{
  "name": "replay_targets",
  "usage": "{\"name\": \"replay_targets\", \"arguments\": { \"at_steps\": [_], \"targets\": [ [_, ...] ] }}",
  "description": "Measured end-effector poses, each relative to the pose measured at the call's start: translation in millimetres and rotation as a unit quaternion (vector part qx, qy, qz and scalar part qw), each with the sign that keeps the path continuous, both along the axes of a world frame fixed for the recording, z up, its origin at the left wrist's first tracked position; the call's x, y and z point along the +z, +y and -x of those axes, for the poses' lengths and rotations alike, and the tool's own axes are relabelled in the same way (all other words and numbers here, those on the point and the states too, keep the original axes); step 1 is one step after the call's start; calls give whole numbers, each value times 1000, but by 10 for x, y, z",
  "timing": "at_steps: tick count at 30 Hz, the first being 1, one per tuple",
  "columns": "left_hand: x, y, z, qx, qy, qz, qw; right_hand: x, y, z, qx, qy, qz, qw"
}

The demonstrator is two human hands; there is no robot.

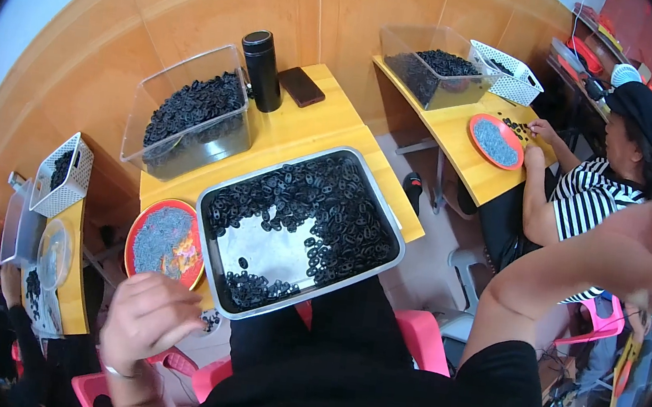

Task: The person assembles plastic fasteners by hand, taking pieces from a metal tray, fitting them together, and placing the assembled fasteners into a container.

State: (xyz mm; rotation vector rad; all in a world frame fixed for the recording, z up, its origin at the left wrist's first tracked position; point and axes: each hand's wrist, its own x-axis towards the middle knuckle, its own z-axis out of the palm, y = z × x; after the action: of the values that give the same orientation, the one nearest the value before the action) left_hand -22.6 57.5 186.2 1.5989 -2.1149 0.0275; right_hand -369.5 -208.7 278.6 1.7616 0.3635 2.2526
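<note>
My left hand [152, 316] hovers by the near edge of a red plate [201, 268] holding a heap of small grey pieces [163, 238]. Its fingers are loosely bent with the thumb apart, and nothing shows in them. A metal tray [397, 253] rests partly over my lap and the table edge. Many small black oval pieces with holes [295, 192] fill its far and right sides, with a smaller pile [253, 290] at the near left and one loose piece between. My right hand [647, 240] is raised at the right rim, blurred, its fingers hard to make out.
Behind the tray, the yellow table [328, 115] bears a clear bin [191, 120] of black pieces, a black flask [262, 72] and a dark phone [301, 86]. To the right a co-worker [621, 157] handles pieces beside a red plate [496, 142]. Another table [79, 288] stands left.
</note>
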Motion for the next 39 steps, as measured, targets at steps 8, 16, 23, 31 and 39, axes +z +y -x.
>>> {"name": "replay_targets", "arguments": {
  "at_steps": [8,16,23,31,39],
  "targets": [
    [-1074,0,138,142,108,-47,983,-1130,-254,-1210,41,359,-479,800],
    [-1289,15,110,194,152,-91,965,-2294,-205,-2200,31,729,-295,617],
    [-1470,77,77,162,216,-87,959,-2544,15,-2519,-16,762,-261,592],
    [-1511,87,33,175,296,-83,936,-2667,224,-2609,-25,750,-261,607],
    [-1698,-9,46,133,419,-59,896,-2770,162,-2616,8,740,-263,619]
  ]
}}
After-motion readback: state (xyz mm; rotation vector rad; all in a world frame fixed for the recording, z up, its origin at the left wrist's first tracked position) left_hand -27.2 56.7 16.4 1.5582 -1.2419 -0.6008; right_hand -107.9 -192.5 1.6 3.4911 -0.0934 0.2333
